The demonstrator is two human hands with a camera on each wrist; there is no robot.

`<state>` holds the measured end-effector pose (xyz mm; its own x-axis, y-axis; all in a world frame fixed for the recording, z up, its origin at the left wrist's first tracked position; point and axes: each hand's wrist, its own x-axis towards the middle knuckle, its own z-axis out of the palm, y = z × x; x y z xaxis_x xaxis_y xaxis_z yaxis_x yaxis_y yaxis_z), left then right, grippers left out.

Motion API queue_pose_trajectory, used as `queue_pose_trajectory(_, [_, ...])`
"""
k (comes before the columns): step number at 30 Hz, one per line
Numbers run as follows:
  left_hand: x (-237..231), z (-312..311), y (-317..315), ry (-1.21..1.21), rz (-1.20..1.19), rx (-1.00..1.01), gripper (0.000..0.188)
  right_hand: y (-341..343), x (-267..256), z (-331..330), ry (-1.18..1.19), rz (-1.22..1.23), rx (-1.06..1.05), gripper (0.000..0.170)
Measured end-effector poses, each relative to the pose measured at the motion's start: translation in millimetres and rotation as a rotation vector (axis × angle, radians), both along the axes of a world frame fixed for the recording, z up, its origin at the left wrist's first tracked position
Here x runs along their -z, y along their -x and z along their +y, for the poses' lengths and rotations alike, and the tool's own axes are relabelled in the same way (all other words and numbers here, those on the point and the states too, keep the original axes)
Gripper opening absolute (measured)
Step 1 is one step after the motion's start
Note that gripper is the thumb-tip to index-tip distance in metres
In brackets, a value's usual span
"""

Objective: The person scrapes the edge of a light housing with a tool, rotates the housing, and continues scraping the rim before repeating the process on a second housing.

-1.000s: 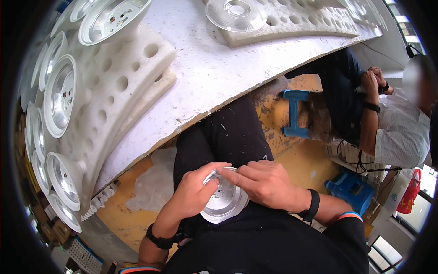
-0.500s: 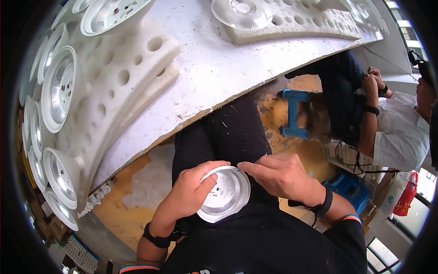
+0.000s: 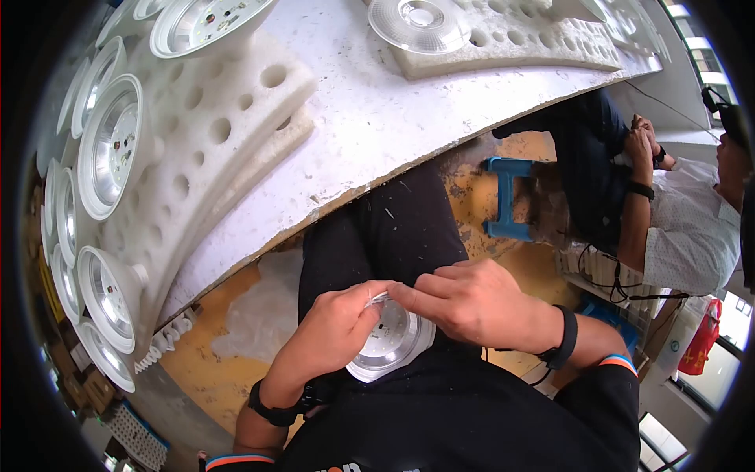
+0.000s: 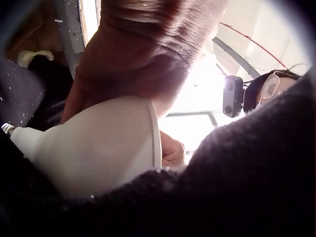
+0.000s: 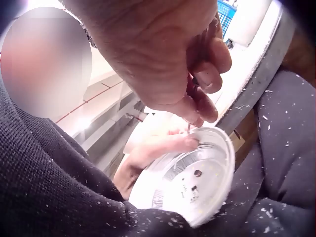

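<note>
A white cone-shaped LED bulb housing (image 3: 397, 346) lies tilted in my lap, its round open face upward and small circuit parts inside. My left hand (image 3: 334, 326) grips its rim, thumb on the inner edge. In the left wrist view the housing (image 4: 98, 148) shows its smooth side and metal screw base (image 4: 8, 129). My right hand (image 3: 480, 303) is at the far rim, index finger extended toward the left fingertips. In the right wrist view the right hand (image 5: 148, 54) has curled fingers pinching a small thin tool, mostly hidden, its tip (image 5: 189, 127) right at the rim.
A white table (image 3: 393, 118) stands ahead. Foam blocks (image 3: 236, 98) with holes hold several similar bulbs (image 3: 114, 149) at left; a clear lens disc (image 3: 417, 25) rests on another block. A seated person (image 3: 684, 212) and a blue stool (image 3: 507, 197) are at right.
My right hand moved away from the rim to the right, then came back against the left fingertips, covering part of the housing's far edge. The left hand kept its grip.
</note>
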<state>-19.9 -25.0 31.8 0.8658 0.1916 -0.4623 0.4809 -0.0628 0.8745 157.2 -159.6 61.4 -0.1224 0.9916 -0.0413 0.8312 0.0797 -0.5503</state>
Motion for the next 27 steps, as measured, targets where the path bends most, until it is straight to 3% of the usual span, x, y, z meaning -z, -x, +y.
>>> queue_pose_trajectory(1, [-0.1,-0.6,-0.7,-0.005,-0.033,-0.010,0.029,-3.0,-2.1,-0.4,0.030,-0.008,-0.017,0.029])
queue_pose_trajectory(5, [2.0,1.4,-1.3,0.069,-0.016,-0.012,0.031,-11.4,-5.2,-7.0,0.134,-0.069,0.014,0.024])
queue_pose_trajectory(11, [2.3,4.8,-2.1,0.039,0.029,0.016,0.030,-3.7,3.4,11.9,-0.003,0.032,-0.054,0.017])
queue_pose_trajectory(14, [4.5,4.6,-3.4,0.102,0.009,-0.041,0.030,-19.0,-2.5,5.0,0.151,-0.048,-0.042,0.012])
queue_pose_trajectory(18, [2.5,4.5,-6.8,0.094,0.026,-0.007,0.030,-12.5,1.8,1.4,0.133,-0.072,-0.032,0.012])
queue_pose_trajectory(23, [5.4,3.8,-3.6,0.081,0.036,-0.029,0.029,-4.3,19.5,3.6,-0.082,0.073,0.029,0.019])
queue_pose_trajectory(27, [8.4,1.8,-4.0,0.147,0.026,-0.076,0.030,-18.1,12.9,-11.4,0.063,-0.019,0.029,0.019])
